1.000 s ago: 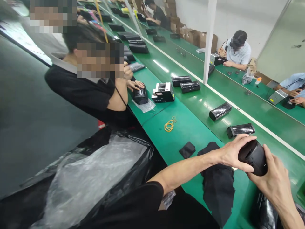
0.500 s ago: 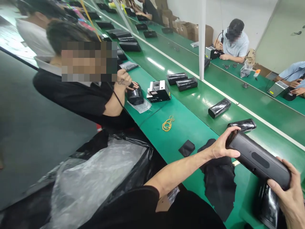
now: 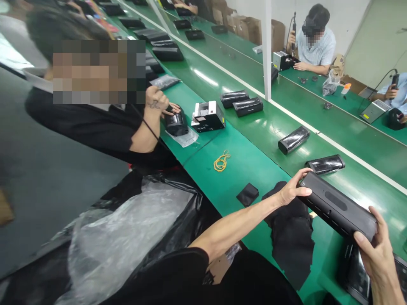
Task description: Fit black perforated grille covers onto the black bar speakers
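A long black speaker (image 3: 338,203) with rounded ends is held up over the near bench, tilted down to the right. My left hand (image 3: 294,188) grips its far left end, thumb on the near face and fingers over the top. Around its right end is my right hand (image 3: 377,250), thumb in front and fingers behind. An oval panel and a row of slots show on the speaker. Below it, partly hidden by my right hand, lies another glossy black speaker (image 3: 356,271). Black cloth pieces (image 3: 292,241) lie on the bench under my left forearm.
Several glossy speakers, including one close by (image 3: 326,164), lie along the green conveyor (image 3: 270,127). A yellow cord coil (image 3: 221,161), a small black cloth (image 3: 247,194) and a boxy device (image 3: 209,116) sit on the bench. Left, a co-worker (image 3: 85,118) handles a speaker. Plastic sheeting (image 3: 127,237) lies lower left.
The held speaker has shifted slightly left and rolled, so its slotted edge shows more. Both hands keep their hold. Across the line, a co-worker's tool has been raised.
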Tool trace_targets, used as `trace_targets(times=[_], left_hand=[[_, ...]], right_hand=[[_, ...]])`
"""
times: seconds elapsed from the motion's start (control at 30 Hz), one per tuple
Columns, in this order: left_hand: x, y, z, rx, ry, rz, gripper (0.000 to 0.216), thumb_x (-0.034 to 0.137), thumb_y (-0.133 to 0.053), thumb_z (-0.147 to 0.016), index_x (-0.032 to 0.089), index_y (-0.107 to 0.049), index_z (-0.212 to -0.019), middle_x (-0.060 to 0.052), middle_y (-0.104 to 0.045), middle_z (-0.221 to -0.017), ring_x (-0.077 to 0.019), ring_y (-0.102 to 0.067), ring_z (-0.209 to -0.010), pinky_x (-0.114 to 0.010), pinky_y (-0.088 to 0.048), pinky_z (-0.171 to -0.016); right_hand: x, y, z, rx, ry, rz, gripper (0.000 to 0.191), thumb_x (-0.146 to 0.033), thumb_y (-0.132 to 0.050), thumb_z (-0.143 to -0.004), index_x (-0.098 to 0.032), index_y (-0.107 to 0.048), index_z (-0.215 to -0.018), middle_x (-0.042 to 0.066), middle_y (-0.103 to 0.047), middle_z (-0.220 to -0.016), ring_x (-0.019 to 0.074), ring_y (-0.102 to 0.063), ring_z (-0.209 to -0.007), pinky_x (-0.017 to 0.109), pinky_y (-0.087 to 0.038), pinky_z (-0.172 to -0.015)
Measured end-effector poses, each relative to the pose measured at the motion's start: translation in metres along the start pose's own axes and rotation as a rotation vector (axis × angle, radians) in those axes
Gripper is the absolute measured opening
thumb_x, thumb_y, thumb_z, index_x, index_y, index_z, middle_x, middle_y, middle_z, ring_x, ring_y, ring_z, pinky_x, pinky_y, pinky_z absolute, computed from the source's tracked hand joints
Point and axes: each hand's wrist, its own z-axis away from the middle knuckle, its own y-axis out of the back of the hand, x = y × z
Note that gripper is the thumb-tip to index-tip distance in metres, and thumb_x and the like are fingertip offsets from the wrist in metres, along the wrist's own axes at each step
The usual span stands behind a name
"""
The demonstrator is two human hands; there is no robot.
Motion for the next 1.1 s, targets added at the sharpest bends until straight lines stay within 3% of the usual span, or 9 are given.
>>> trace_targets(times=[0.13,0.27,0.43,0.57,0.73,0.83,0.93,1.03,1.1], left_hand=[[0.004,0.000,-0.003,0.017,-0.088,-0.022,0.086,0.042,-0.089,-0.060,0.024,-0.059,-0.139,-0.005,-0.063,-0.124,-0.0255,-0.058,-0.112,-0.036,-0.044,-0.102],[0.002,-0.002,-0.006,0.046,0.019,-0.040,0.081,0.042,-0.088,-0.064,0.024,-0.059,-0.137,-0.004,-0.063,-0.117,-0.0226,-0.059,-0.105,-0.035,-0.046,-0.096],[-0.004,-0.004,-0.013,0.042,0.015,0.002,0.080,0.043,-0.092,-0.064,0.024,-0.063,-0.135,-0.006,-0.065,-0.121,-0.0240,-0.060,-0.110,-0.036,-0.046,-0.101],[-0.010,0.000,-0.025,0.125,0.117,0.001,0.079,0.049,-0.094,-0.065,0.023,-0.067,-0.134,-0.008,-0.068,-0.126,-0.0278,-0.062,-0.118,-0.042,-0.044,-0.110],[-0.009,0.012,-0.035,-0.028,0.291,-0.058,0.095,0.046,-0.099,-0.058,0.022,-0.065,-0.144,-0.013,-0.064,-0.149,-0.0355,-0.055,-0.141,-0.052,-0.038,-0.122],[-0.014,0.014,-0.039,-0.011,0.247,-0.060,0.098,0.049,-0.099,-0.059,0.021,-0.065,-0.146,-0.014,-0.062,-0.152,-0.0383,-0.054,-0.144,-0.054,-0.037,-0.124],[-0.022,0.014,-0.054,0.016,0.271,-0.139,0.097,0.058,-0.096,-0.061,0.019,-0.067,-0.144,-0.014,-0.065,-0.148,-0.0399,-0.055,-0.142,-0.055,-0.038,-0.123],[-0.024,0.005,-0.077,0.029,0.372,-0.209,0.115,0.070,-0.091,-0.063,0.020,-0.051,-0.159,-0.019,-0.059,-0.152,-0.0398,-0.060,-0.133,-0.059,-0.046,-0.115],[-0.015,-0.010,-0.084,0.049,0.338,-0.247,0.121,0.072,-0.089,-0.067,0.023,-0.038,-0.166,-0.021,-0.050,-0.160,-0.0372,-0.061,-0.131,-0.059,-0.049,-0.112]], right_hand=[[0.002,-0.014,-0.002,0.078,0.110,-0.002,0.092,-0.052,-0.089,-0.070,-0.026,-0.052,-0.150,0.013,-0.055,-0.144,0.0360,-0.052,-0.130,0.055,-0.034,-0.117],[0.013,-0.007,-0.014,0.068,-0.005,0.071,0.095,-0.063,-0.085,-0.070,-0.026,-0.052,-0.151,0.013,-0.055,-0.141,0.0367,-0.054,-0.123,0.056,-0.037,-0.113],[-0.002,0.002,-0.013,0.019,0.079,0.357,0.112,-0.070,-0.081,-0.074,-0.025,-0.035,-0.165,0.015,-0.046,-0.155,0.0398,-0.048,-0.134,0.056,-0.032,-0.117],[0.004,-0.002,-0.016,0.051,-0.011,0.459,0.108,-0.075,-0.083,-0.069,-0.022,-0.048,-0.155,0.016,-0.048,-0.151,0.0403,-0.051,-0.129,0.058,-0.031,-0.118],[0.047,0.005,-0.026,0.036,-0.316,0.073,0.096,-0.075,-0.078,-0.076,-0.028,-0.050,-0.154,0.013,-0.060,-0.143,0.0377,-0.059,-0.127,0.054,-0.047,-0.109],[0.063,0.005,-0.017,0.021,-0.325,0.023,0.106,-0.064,-0.090,-0.069,-0.033,-0.045,-0.159,0.011,-0.060,-0.144,0.0378,-0.062,-0.126,0.056,-0.053,-0.104],[0.067,-0.004,-0.004,0.038,-0.335,-0.097,0.093,-0.059,-0.088,-0.074,-0.032,-0.049,-0.154,0.012,-0.062,-0.141,0.0366,-0.065,-0.120,0.057,-0.056,-0.100],[0.070,-0.012,-0.010,0.077,-0.396,-0.250,0.073,-0.060,-0.082,-0.081,-0.030,-0.059,-0.143,0.012,-0.062,-0.142,0.0366,-0.067,-0.115,0.059,-0.060,-0.092],[0.073,-0.014,-0.031,0.127,-0.451,-0.338,0.067,-0.063,-0.079,-0.081,-0.029,-0.063,-0.136,0.012,-0.066,-0.134,0.0381,-0.069,-0.109,0.064,-0.059,-0.090]])
